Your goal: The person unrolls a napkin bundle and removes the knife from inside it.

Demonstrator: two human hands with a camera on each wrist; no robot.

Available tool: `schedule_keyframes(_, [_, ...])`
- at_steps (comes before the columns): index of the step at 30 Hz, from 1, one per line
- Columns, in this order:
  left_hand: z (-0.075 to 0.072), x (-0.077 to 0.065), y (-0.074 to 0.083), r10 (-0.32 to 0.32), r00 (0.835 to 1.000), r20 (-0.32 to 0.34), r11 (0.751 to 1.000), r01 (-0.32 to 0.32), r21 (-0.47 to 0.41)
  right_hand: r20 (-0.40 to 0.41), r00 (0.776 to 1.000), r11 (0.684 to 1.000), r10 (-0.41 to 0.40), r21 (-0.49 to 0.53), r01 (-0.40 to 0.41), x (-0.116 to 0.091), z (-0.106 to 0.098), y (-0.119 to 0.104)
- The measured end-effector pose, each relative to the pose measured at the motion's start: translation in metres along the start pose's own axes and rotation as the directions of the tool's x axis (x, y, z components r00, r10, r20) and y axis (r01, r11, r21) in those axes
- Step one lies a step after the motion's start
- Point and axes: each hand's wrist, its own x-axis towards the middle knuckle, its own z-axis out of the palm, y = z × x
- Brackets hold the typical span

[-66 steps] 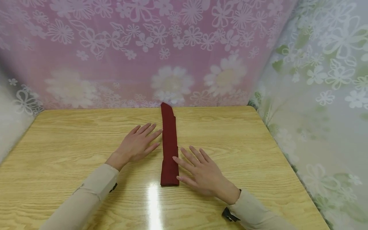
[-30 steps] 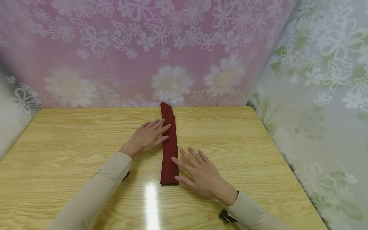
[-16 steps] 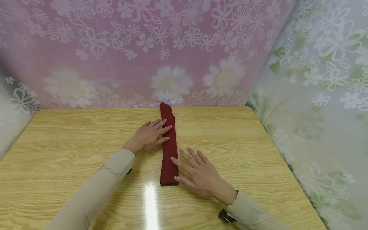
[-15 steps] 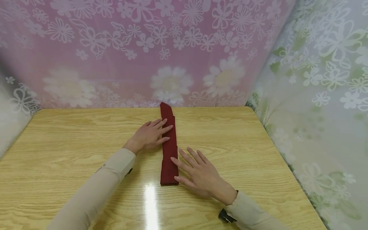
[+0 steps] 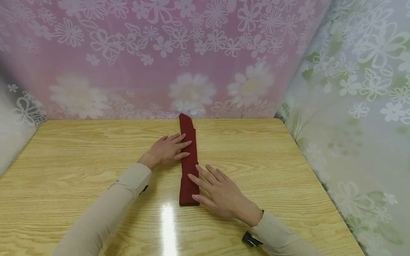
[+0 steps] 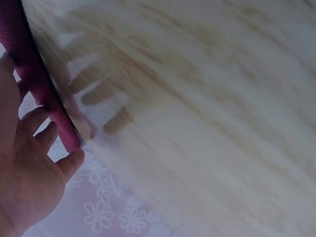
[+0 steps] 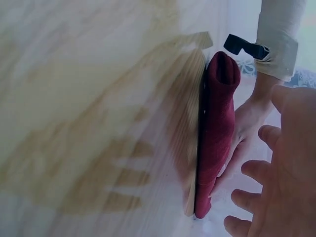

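A dark red cloth (image 5: 189, 185), folded into a long narrow strip, lies lengthwise on the wooden table, its far end at the back edge. My left hand (image 5: 164, 150) rests at its left side, with spread fingers over the strip's middle. My right hand (image 5: 224, 195) is at the near right, fingers spread, the index and thumb tips overlapping the strip's right edge. In the right wrist view the cloth (image 7: 219, 123) shows a rolled, layered near end, and the right fingers stand a little apart from it. The left wrist view has the left hand (image 6: 34, 163) along the cloth's side.
The light wood table (image 5: 80, 153) has a glossy surface with a bright reflection near the front. A pink flowered curtain (image 5: 144, 71) hangs right behind the back edge. Another pale flowered curtain (image 5: 362, 135) runs along the right side.
My left hand has moved right, from beside the strip to fingers over it. The right hand has shifted slightly left, closer over the cloth's edge. The cloth stays in place.
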Motion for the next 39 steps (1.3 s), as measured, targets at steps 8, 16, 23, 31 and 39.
schedule_keyframes(8, [0.005,0.002,-0.004,0.008,1.000,0.003,0.998,-0.008,-0.062,0.035,0.996,0.958,0.087,0.271,-0.093,0.002,-0.005,-0.001])
schedule_keyframes(16, [0.007,0.004,-0.005,0.034,0.999,0.003,0.996,-0.034,-0.087,0.015,0.991,0.859,0.133,0.497,-0.123,0.003,-0.011,-0.002])
schedule_keyframes(23, [0.006,0.005,-0.005,0.023,0.999,0.023,0.995,-0.021,-0.095,0.010,0.991,0.806,0.136,0.581,-0.116,0.002,-0.010,-0.001])
schedule_keyframes(31, [0.009,0.007,-0.004,0.033,0.999,-0.003,0.998,-0.033,-0.061,0.014,0.989,0.723,0.145,0.682,-0.116,0.002,-0.010,-0.003])
schedule_keyframes(39, [0.010,0.008,-0.007,0.064,0.998,-0.026,0.995,-0.066,-0.070,0.027,0.991,0.682,0.128,0.724,-0.107,0.004,-0.009,-0.005])
